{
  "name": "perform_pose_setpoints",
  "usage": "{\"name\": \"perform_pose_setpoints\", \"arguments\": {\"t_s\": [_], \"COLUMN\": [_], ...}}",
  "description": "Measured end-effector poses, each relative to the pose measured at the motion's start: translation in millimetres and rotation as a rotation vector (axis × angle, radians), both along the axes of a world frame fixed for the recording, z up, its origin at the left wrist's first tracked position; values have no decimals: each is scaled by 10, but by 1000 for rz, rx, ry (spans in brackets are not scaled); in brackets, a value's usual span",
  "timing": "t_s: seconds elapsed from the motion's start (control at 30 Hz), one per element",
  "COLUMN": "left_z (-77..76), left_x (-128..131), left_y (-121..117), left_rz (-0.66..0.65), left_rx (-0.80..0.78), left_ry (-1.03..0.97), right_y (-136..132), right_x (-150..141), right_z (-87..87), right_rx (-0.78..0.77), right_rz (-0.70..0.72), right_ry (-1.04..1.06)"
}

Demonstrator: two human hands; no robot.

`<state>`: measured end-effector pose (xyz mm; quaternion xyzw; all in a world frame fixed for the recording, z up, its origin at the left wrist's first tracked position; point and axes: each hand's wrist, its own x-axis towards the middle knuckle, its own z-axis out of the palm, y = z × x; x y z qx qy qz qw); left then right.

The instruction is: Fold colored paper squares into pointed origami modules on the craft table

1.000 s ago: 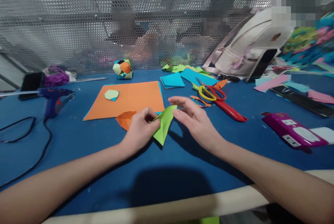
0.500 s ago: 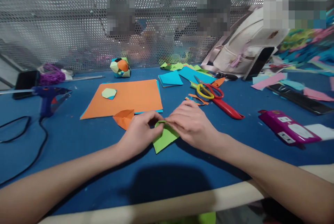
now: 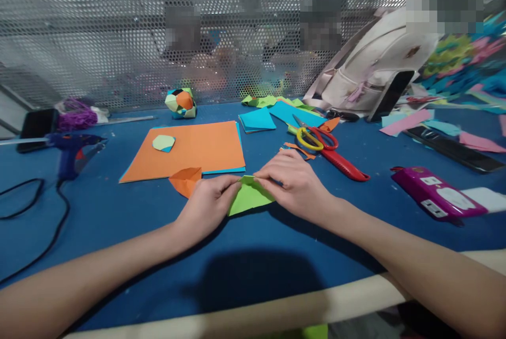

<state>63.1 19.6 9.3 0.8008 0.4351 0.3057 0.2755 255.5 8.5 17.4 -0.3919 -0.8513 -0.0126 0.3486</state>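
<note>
A green sheet of paper (image 3: 250, 197) with folds in it is stretched between my two hands just above the blue table (image 3: 166, 286). My left hand (image 3: 209, 199) pinches its upper left edge between thumb and fingers. On the other side, my right hand (image 3: 294, 181) grips the upper right edge with the fingertips. Beside my left hand lies a folded orange paper piece (image 3: 185, 182), partly hidden behind the knuckles. Behind it sits a stack of orange paper sheets (image 3: 197, 144) with a small pale-green paper polygon (image 3: 163, 143) on top.
Scissors (image 3: 310, 138), a red utility knife (image 3: 348, 164) and blue paper squares (image 3: 256, 119) lie beyond my right hand. A purple device (image 3: 438, 194) is at right, a glue gun (image 3: 71, 152) with cord at left. A paper ball (image 3: 181, 103) stands before the perforated metal screen (image 3: 118, 59).
My right hand has come in from beside the paper and taken hold of its right edge. The green paper has turned from upright to spread sideways between both hands.
</note>
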Motion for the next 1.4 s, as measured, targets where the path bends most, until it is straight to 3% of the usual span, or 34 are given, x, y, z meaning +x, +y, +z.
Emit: {"name": "perform_pose_setpoints", "arguments": {"t_s": [0.27,0.53,0.73,1.2,1.4], "left_z": [21,61,78,161,163], "left_x": [25,22,24,62,39], "left_y": [-13,13,9,-36,-9], "left_rz": [-56,-130,-112,-177,-104], "left_rx": [85,147,176,32,42], "left_ry": [44,145,236,214,187], "right_y": [-19,-64,-83,-75,-60], "right_x": [-28,-80,-115,-66,-69], "right_z": [-20,-26,-53,7,7], "right_rx": [69,170,250,169,63], "right_rz": [51,71,89,153,110], "right_ry": [-17,-179,-212,-268,-88]}}
